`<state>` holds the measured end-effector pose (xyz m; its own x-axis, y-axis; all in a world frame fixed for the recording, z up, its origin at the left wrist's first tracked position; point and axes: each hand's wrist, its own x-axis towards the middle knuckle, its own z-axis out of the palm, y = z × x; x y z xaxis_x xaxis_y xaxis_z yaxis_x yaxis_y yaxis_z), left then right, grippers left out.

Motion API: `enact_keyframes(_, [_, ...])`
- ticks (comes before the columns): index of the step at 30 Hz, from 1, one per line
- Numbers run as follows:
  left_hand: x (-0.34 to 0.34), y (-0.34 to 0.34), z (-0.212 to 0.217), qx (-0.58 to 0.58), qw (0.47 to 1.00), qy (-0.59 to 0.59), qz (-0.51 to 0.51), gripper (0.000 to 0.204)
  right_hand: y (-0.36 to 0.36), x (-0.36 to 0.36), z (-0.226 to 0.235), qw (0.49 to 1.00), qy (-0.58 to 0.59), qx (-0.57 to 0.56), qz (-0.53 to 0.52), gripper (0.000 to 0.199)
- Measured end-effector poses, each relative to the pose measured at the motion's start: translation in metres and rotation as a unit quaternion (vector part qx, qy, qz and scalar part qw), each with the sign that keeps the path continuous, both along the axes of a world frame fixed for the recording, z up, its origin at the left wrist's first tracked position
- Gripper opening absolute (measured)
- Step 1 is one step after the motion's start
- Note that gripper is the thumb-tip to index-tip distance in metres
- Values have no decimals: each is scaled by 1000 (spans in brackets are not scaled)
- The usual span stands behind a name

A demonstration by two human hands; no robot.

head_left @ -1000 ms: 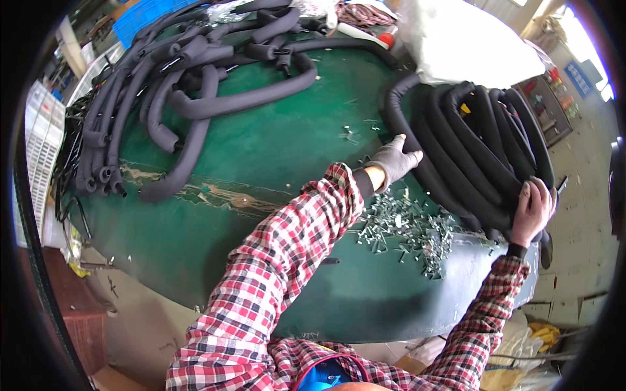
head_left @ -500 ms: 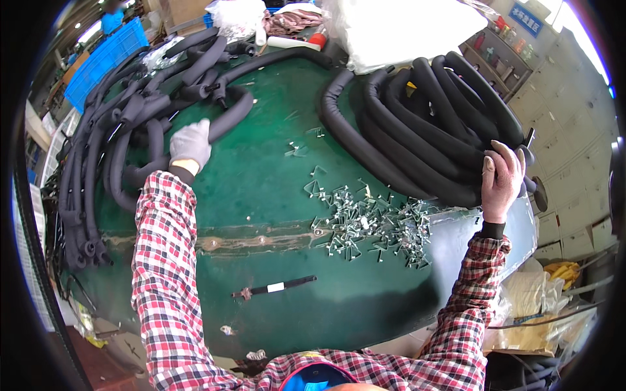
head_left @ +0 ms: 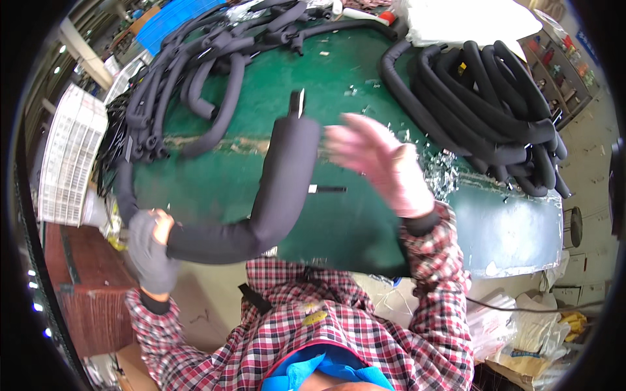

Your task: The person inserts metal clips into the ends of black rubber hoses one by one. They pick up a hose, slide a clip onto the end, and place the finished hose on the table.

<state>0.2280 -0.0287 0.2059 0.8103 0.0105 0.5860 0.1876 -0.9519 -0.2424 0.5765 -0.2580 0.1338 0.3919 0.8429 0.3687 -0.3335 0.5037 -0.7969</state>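
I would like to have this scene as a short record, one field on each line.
Left hand: grey-gloved, closed around a dark foam-covered tube
Right hand: open, blurred, near one end of the tube; contact unclear
Work surface: green table
Table's far left: tangled dark tubes
Table's right: pile of black tubes
Beside the pile: scattered small shiny pieces

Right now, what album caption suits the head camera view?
Left hand grips a bent dark foam tube, the open right hand near its upper end, with looped tubes on the green table.
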Motion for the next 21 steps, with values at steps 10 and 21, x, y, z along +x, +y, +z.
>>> enact_keyframes(10, [-216, -117, -156, -525, 831, -24, 182, 82, 77, -309, -69, 824, 398, 12, 403, 42])
enact_keyframes(21, [-89, -49, -205, -745, 650, 110, 97, 38, 44, -193, -93, 853, -478, -188, -94, 21])
